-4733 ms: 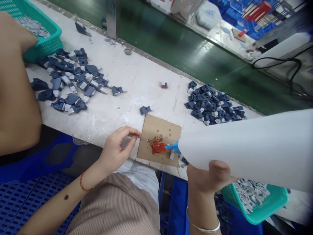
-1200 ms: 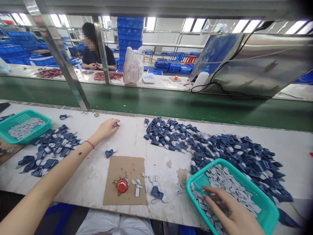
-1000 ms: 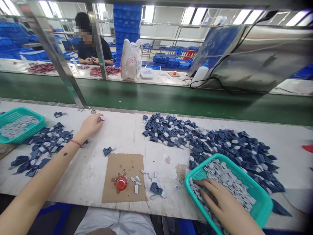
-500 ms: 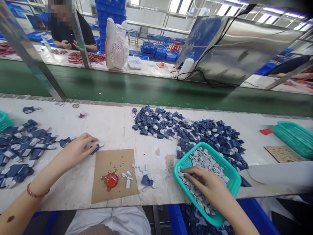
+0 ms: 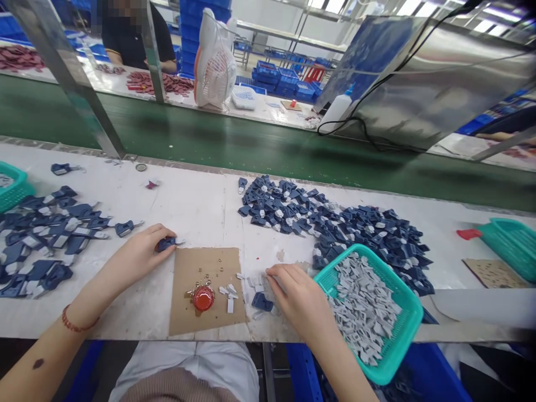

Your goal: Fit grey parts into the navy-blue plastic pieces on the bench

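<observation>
My left hand (image 5: pixel 144 254) is closed round a small dark blue plastic piece (image 5: pixel 166 244) with a pale tip, just off the left upper corner of a brown cardboard sheet (image 5: pixel 182 318). My right hand (image 5: pixel 299 296) has thumb and fingertips pressed together above the table, left of a green basket (image 5: pixel 412 329) of small grey plastic parts (image 5: pixel 366 304); whatever sits in that pinch is too small to make out. A single dark blue piece (image 5: pixel 262 302) lies below its fingertips. On the cardboard are a red cap-like dish (image 5: pixel 203 298) with clear liquid and several grey parts (image 5: pixel 230 304).
Dark blue pieces form a large heap (image 5: pixel 368 234) behind the basket and another pile (image 5: pixel 46 240) at left. More green baskets (image 5: pixel 508 245) stand at both sides. A green conveyor belt (image 5: pixel 234 142) runs behind the table; beyond it sits another person (image 5: pixel 138 39).
My right hand has come out of the green basket and moved left over the table. The left hand now has its fingers round the dark blue piece. The view has shifted slightly.
</observation>
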`<state>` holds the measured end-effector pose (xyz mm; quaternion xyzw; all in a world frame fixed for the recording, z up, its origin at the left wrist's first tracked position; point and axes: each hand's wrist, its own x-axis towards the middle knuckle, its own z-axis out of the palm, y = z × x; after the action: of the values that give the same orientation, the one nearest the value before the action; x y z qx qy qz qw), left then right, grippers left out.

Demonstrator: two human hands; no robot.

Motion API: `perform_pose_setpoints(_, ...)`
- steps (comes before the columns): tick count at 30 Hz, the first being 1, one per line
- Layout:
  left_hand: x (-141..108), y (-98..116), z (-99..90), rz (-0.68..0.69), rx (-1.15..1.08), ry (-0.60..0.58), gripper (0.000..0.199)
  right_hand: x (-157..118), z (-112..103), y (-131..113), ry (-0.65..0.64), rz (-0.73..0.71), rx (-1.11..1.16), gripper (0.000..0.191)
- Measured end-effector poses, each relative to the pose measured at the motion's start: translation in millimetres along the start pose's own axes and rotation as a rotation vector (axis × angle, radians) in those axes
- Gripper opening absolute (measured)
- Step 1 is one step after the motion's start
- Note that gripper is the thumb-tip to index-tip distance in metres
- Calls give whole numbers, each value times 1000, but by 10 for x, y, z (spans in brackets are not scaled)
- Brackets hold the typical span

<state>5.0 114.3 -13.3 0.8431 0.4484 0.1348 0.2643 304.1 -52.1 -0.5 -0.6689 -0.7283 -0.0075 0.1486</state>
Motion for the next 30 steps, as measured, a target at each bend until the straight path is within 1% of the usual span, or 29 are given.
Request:
perform_pose_setpoints(3,-79,15,-23,-130,-107,143,34,71,142,57,-33,4,-45,22)
perform_pose_setpoints(5,-151,41,-34,-238,-292,215,34,47,181,87,-42,8,-57,21)
perform_pose_setpoints(6,-190,57,-33,-287,-416,221,35,22,187,97,-42,13,-59,21)
perform_pose_setpoints(8,-274,91,-12,-362,-659,184,39,-37,183,105,-37,33,-59,23)
perform_pose_setpoints(9,-316,106,8,-392,-757,153,40,-66,175,103,-32,49,-59,24)
perform_pose_setpoints(11,-400,132,59,-439,-880,100,41,-113,151,87,-19,95,-56,25)
perform_pose_setpoints(14,-510,167,135,-469,-970,61,41,-135,110,32,8,182,-41,25)
perform_pose_setpoints(17,-582,195,191,-493,-1022,40,42,-101,103,-28,13,277,-14,22)
perform_pose_setpoints(21,-639,193,245,-515,-1062,19,38,-44,178,-53,-7,354,31,21)
perform_pose_setpoints(25,-697,195,274,-522,-1116,-36,34,-49,237,-46,18,419,72,24)
perform_pose_setpoints(30,-737,357,247,-595,-1207,-24,31,-78,234,-80,68,512,122,23)
